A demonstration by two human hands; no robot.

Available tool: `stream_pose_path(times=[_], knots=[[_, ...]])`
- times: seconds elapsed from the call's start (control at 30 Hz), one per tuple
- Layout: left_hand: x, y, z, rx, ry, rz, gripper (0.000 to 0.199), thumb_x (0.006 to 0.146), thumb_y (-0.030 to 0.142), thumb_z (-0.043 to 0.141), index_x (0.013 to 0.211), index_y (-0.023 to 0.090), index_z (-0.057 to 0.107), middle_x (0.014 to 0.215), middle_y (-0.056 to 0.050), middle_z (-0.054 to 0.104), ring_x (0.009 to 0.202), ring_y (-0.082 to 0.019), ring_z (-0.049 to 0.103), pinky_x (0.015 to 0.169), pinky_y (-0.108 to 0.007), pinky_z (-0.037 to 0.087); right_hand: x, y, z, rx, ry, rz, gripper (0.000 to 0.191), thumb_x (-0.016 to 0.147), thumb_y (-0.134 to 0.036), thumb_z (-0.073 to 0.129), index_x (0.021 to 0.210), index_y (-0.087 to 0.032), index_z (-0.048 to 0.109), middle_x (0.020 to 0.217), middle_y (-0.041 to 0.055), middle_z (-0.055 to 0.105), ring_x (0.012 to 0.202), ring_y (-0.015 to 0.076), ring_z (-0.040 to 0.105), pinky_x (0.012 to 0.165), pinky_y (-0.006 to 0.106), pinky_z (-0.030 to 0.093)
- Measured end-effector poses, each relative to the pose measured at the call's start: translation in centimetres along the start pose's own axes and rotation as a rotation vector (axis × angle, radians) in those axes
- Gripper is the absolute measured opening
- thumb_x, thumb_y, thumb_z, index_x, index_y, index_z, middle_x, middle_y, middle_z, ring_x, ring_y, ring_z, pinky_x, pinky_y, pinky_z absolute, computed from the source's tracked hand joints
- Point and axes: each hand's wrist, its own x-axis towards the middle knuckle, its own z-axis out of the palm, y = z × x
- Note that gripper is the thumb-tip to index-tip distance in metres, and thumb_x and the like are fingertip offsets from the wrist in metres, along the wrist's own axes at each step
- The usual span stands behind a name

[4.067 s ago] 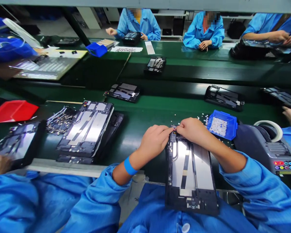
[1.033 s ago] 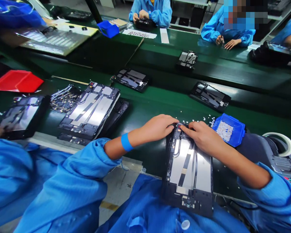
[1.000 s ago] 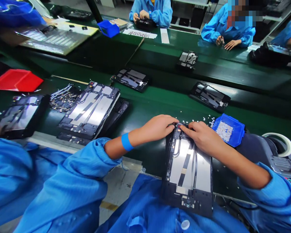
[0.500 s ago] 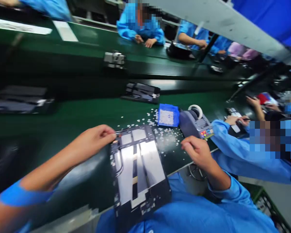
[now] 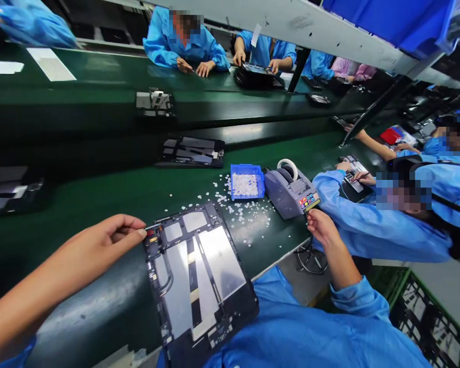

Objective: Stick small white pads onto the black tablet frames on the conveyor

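An opened tablet [image 5: 199, 276], its back off and silver battery panels bare, lies tilted at the table's front edge and against my blue smock. My left hand [image 5: 115, 237] pinches its upper left corner between thumb and fingers. Over on the right, my right hand [image 5: 322, 227] is at the front mouth of a grey tape dispenser [image 5: 291, 191], fingertips closed together. Whatever sits between those fingertips is too small to make out. A white tape roll [image 5: 287, 166] tops the dispenser, and coloured buttons show on its front.
A blue bin [image 5: 247, 197] of small white pieces stands left of the dispenser, with more pieces scattered on the green table [image 5: 111, 189]. Another opened tablet [image 5: 193, 152] lies farther back. At right, a co-worker's sleeve [image 5: 345, 220] is close to my right hand. A green crate [image 5: 406, 278] stands below.
My right hand has moved right, from beside the scattered pieces to the dispenser's mouth. My left hand stays at the tablet's corner. The whole view has shifted to the right.
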Motion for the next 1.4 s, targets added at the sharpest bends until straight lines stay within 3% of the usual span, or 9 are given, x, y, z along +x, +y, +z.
stream_pose_path(times=[0.17,0.33,0.43,0.53,0.7,0.83,0.93,1.1,1.4], knots=[[-2.2,5.5,-0.5,0.154,0.119,-0.313,0.017,0.086,0.047,0.065,0.092,0.032,0.07,0.081,0.003,0.074,0.067,-0.022,0.066,0.059,-0.034,0.052,-5.4,-0.2,3.1,-0.017,-0.091,-0.055,0.036,0.069,-0.048,0.085,0.078,-0.018,0.068,0.067,0.0016,0.066,0.05,0.0089,0.05,0.042,0.02,0.038],[-1.9,12.2,2.8,-0.316,-0.064,-0.261,0.022,0.084,0.034,0.063,0.1,0.02,0.07,0.085,-0.002,0.073,0.072,-0.018,0.065,0.067,-0.031,0.054,-9.5,-2.8,12.8,-0.177,-0.494,-0.307,0.023,0.089,-0.042,0.075,0.089,-0.019,0.076,0.081,0.0046,0.076,0.061,0.0132,0.061,0.054,0.025,0.048],[-1.4,13.0,4.7,-0.591,-0.119,-0.323,0.028,0.081,0.03,0.068,0.107,0.019,0.069,0.096,-0.004,0.074,0.07,-0.014,0.062,0.064,-0.027,0.05,-11.1,-4.1,18.7,-0.241,-0.702,-0.426,0.021,0.093,-0.039,0.069,0.092,-0.02,0.078,0.079,0.0032,0.076,0.064,0.0142,0.064,0.059,0.025,0.049],[-1.7,12.0,4.8,-0.725,-0.029,-0.375,0.017,0.085,0.033,0.066,0.091,0.017,0.066,0.086,-0.002,0.07,0.071,-0.013,0.06,0.066,-0.026,0.048,-11.8,-4.4,22.1,-0.3,-0.838,-0.522,0.021,0.096,-0.035,0.064,0.092,-0.021,0.079,0.073,0.0013,0.074,0.065,0.0153,0.066,0.062,0.026,0.051],[-3.4,9.1,1.7,-0.521,0.161,-0.395,0.012,0.089,0.029,0.062,0.082,0.019,0.063,0.08,0.0,0.066,0.075,-0.015,0.059,0.07,-0.027,0.047,-10.0,-4.3,23.8,-0.553,-0.905,-0.851,0.023,0.101,-0.027,0.057,0.106,-0.022,0.08,0.097,0.0049,0.08,0.087,0.02,0.073,0.081,0.033,0.056],[-4.9,7.4,-0.1,-0.083,0.021,-0.146,0.013,0.094,0.023,0.059,0.083,0.021,0.065,0.098,-0.003,0.076,0.095,-0.02,0.067,0.089,-0.036,0.049,-7.9,-4.3,25.2,-0.781,-0.911,-1.345,0.03,0.105,-0.019,0.051,0.117,-0.021,0.078,0.107,0.0092,0.077,0.097,0.0223,0.067,0.087,0.036,0.05],[-5.5,6.8,0.3,0.225,-0.092,0.037,0.015,0.096,0.02,0.056,0.085,0.02,0.065,0.119,-0.006,0.077,0.107,-0.026,0.066,0.096,-0.043,0.048,-7.4,-4.3,26.7,-0.929,-0.938,-1.549,0.034,0.105,-0.015,0.05,0.125,-0.023,0.076,0.104,0.0085,0.073,0.087,0.0211,0.058,0.078,0.034,0.044],[-5.7,6.4,1.2,0.492,-0.159,0.133,0.016,0.099,0.019,0.053,0.091,0.019,0.067,0.129,-0.009,0.074,0.109,-0.03,0.064,0.094,-0.047,0.048,-7.5,-4.6,28.0,-1.035,-1.002,-1.714,0.033,0.105,-0.016,0.051,0.127,-0.02,0.075,0.1,0.0088,0.069,0.081,0.0208,0.048,0.073,0.035,0.037],[-4.7,6.2,0.6,0.522,-0.206,0.121,0.016,0.098,0.019,0.053,0.101,0.018,0.069,0.125,-0.01,0.075,0.111,-0.029,0.063,0.094,-0.045,0.049,-7.1,-4.4,27.9,-1.061,-0.991,-1.715,0.031,0.107,-0.018,0.049,0.125,-0.02,0.074,0.1,0.0092,0.067,0.083,0.0209,0.047,0.073,0.035,0.036]])
